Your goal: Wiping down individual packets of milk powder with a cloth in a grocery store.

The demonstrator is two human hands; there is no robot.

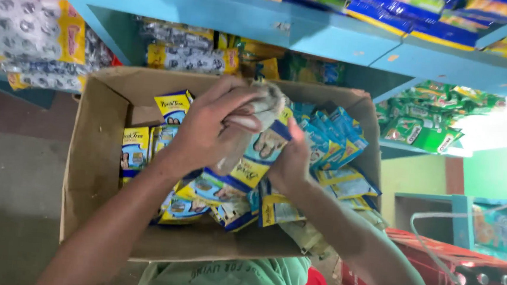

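Note:
An open cardboard box (94,167) rests against my chest, filled with several small blue-and-yellow packets (136,149). My left hand (207,127) is raised over the middle of the box, its fingers closed around a strip of the same packets (265,143) and a pale wrapper. My right hand (291,160) grips the lower end of that strip from the right side. The two hands touch each other above the box.
Light blue shelves (332,38) run overhead, stacked with blue, yellow and green packets. Bundles of patterned packs (23,31) hang at the upper left, green sachets (427,122) at the right. A red crate with bottles (464,276) stands at the lower right.

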